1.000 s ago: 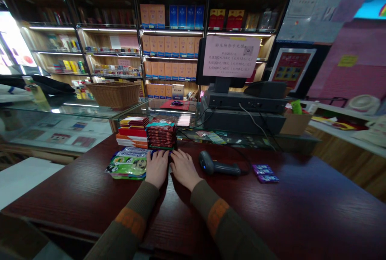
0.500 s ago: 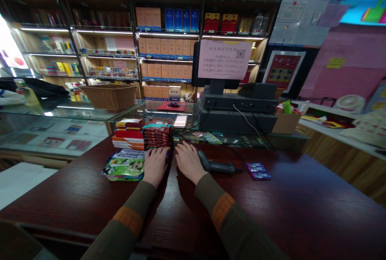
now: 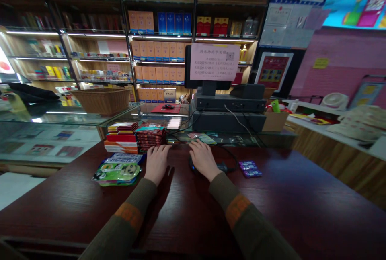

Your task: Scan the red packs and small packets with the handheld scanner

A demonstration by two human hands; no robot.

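Observation:
My left hand [image 3: 157, 164] is over the dark red counter [image 3: 181, 220] with its fingers apart and nothing in it, just right of the green panda packets [image 3: 119, 172]. Behind it stand a stack of brown-red packets [image 3: 150, 135] and a pile of red, orange and white boxes [image 3: 121, 139]. My right hand [image 3: 203, 159] lies over the black scanner [image 3: 222, 166], its fingers spread and pointing forward. The hand hides much of the scanner. Purple packets [image 3: 250, 169] lie to the right of the scanner.
Beyond the counter are a monitor with a pink notice [image 3: 213, 62], a till base [image 3: 226, 119] with cables, and a wicker basket [image 3: 102, 100] on a glass case. A cardboard box [image 3: 275, 121] is at the right. Shelves of boxes line the back.
My right hand has moved right, from beside the scanner to over it. My hands are farther apart. The view has shifted slightly, so the background sits further left.

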